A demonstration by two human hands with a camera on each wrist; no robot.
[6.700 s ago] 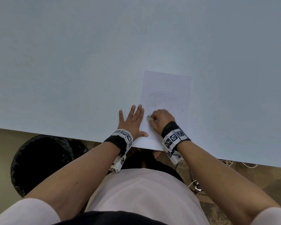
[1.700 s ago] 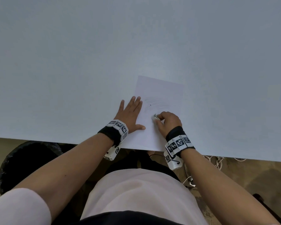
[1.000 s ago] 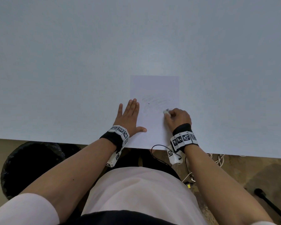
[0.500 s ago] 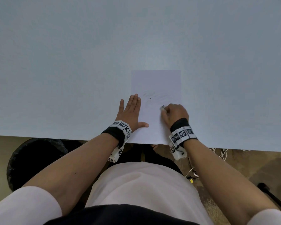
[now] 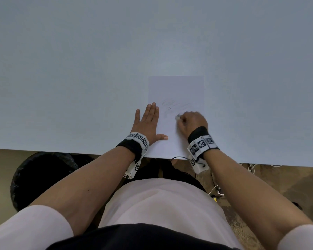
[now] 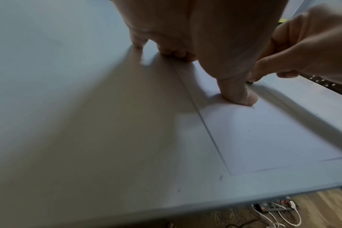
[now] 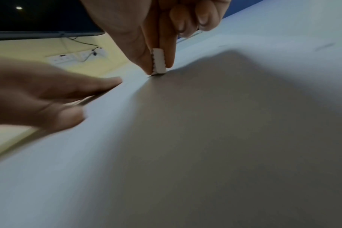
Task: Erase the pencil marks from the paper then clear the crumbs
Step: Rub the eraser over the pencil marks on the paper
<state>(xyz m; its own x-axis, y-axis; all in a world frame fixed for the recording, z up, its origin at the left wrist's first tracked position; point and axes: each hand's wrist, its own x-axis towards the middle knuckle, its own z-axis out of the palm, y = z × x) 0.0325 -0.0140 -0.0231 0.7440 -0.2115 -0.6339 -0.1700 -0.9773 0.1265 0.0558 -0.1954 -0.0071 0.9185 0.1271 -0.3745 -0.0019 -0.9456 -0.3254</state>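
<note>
A white sheet of paper [image 5: 175,89] lies at the table's near edge, with faint pencil marks [image 5: 172,104] across its middle and a small dark speck among them. My left hand [image 5: 148,121] lies flat with straight fingers, its thumb pressing the paper's left side [image 6: 263,135]. My right hand [image 5: 192,121] pinches a small white eraser [image 7: 158,64] between thumb and forefinger, its lower end touching the paper just below the marks. In the head view only a tip of the eraser [image 5: 178,116] shows.
The pale table [image 5: 98,60] stretches far ahead and to both sides. A black bin [image 5: 42,175] stands on the floor below the left edge. Cables [image 5: 215,190] and a power strip [image 6: 273,206] lie on the floor under the table.
The right hand with the eraser has shifted back and forth across the paper, from right of the marks toward the left. The pencil marks look fainter than 6.7 s ago. The left hand stays put.
</note>
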